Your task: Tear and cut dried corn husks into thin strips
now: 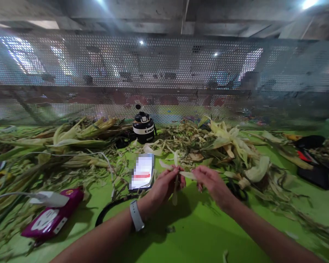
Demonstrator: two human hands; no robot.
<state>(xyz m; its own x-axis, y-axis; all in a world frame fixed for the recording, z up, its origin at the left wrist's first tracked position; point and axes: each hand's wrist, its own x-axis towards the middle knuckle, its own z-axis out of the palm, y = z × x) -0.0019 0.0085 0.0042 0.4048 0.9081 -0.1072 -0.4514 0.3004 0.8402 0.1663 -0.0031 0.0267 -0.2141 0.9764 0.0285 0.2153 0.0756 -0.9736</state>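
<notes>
Above the green tabletop, my left hand (pixel 166 184) pinches the middle of several pale corn husk strips (pixel 176 157) that fan out up, left and down from the fingers. My right hand (pixel 210 179) is closed with thumb and fingertips on the outer end of another pale husk strip (pixel 188 175), which reaches across to the left fingertips. A watch with a light band (pixel 137 216) is on my left wrist. Just left of my left hand lies a lit phone (pixel 142 171). Black-handled scissors (pixel 237 190) rest beyond my right wrist, partly hidden.
A black and white bottle (pixel 144 128) stands at the back before a perforated metal screen (pixel 167 69). Dried husks (pixel 224 140) are heaped along the back and right. A purple power bank (pixel 53 215) with a white plug lies left; a black device (pixel 314 175) lies far right.
</notes>
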